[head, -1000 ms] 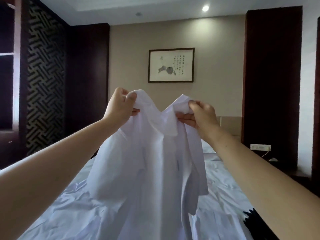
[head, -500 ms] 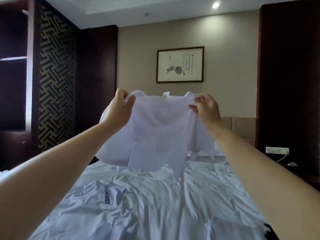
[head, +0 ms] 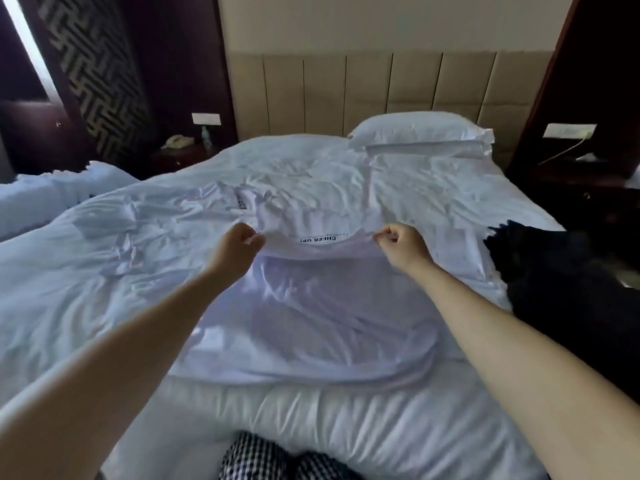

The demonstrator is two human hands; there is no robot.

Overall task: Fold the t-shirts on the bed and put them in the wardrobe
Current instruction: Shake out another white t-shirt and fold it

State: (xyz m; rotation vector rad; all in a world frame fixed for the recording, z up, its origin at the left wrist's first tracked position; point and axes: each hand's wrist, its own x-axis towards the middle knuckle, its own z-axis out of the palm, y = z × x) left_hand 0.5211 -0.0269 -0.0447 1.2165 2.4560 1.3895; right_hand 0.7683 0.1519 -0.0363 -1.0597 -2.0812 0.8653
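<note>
Early in the task, the left hand and right hand are pinching, with curled fingers, the shoulders of a white t-shirt that is lying spread but not yet folded on the bed, while another crumpled t-shirt is waiting beyond it.

At right edge black garment cut off, checked fabric cropped at bottom, t-shirt hem blurred.

A bedroom, hotel-like: a white-sheeted bed, pillow, padded headboard, and a telephone on the bedside stand.
</note>
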